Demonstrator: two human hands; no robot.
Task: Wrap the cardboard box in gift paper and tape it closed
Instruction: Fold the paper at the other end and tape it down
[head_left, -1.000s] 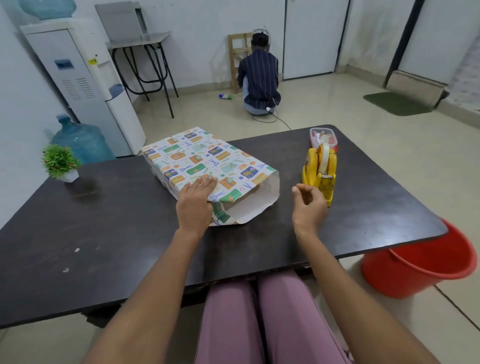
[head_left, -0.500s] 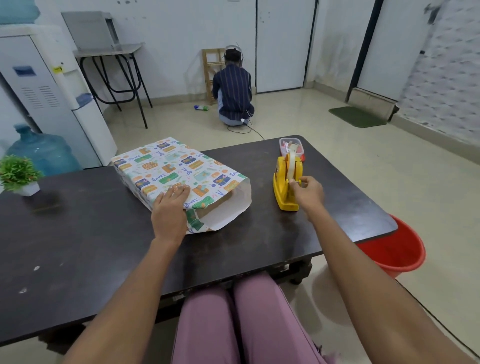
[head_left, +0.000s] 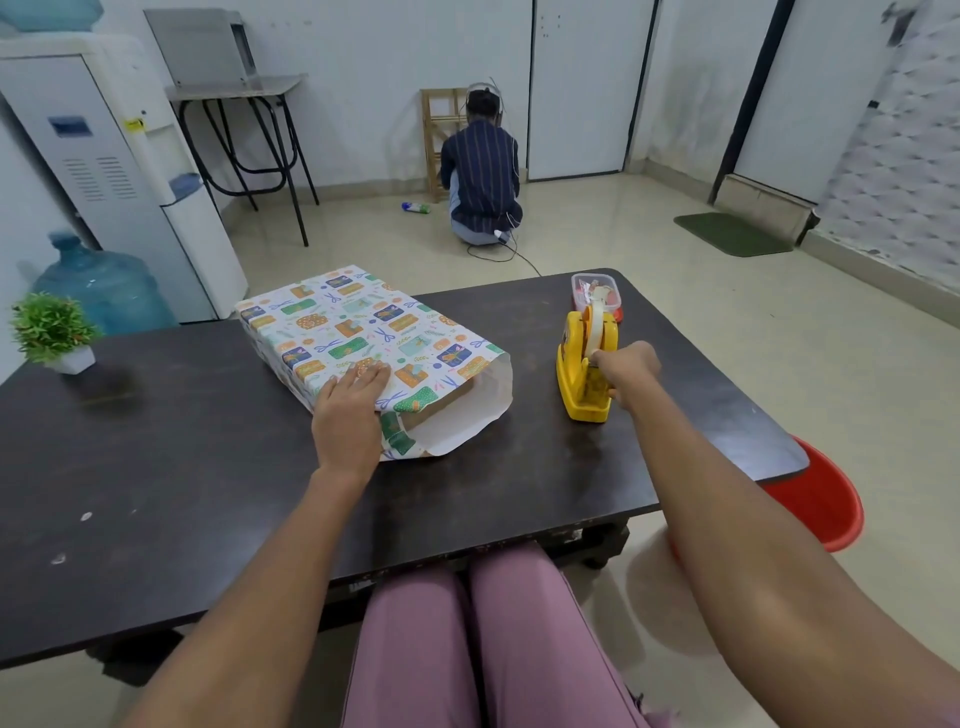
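Pressing flat, palm down, fingers straight and together: left hand (head_left: 347, 415) on the near top edge of the gift paper (head_left: 363, 332), pinning the wrap over the cardboard box (head_left: 451, 399). Pinching with curled fingers: right hand (head_left: 626, 370) at the near side of the yellow tape dispenser (head_left: 584, 382), thumb and forefinger closed at the tape end by the roll; the strip itself too thin to make out. Well apart from each other, both over the dark table (head_left: 156, 457).

Under the left palm: glossy white paper printed with small orange, green and blue gift and scissors motifs, wrapped as a long sleeve. Just right of the left hand: open sleeve end, plain white inside, curled into a loose arch, with a brown cardboard face showing within. Beneath the wrist: a flap of printed paper lying on the tabletop.

Against the right fingers: smooth moulded plastic body, chunky base, pale tape roll upright in its slot. Beyond the dispenser: small clear lidded plastic container (head_left: 596, 292), rounded corners, red contents. Far left of the left hand: small potted green plant (head_left: 54, 332) in a white pot. Down right of the right forearm, on the floor: round red plastic bucket (head_left: 821, 499).
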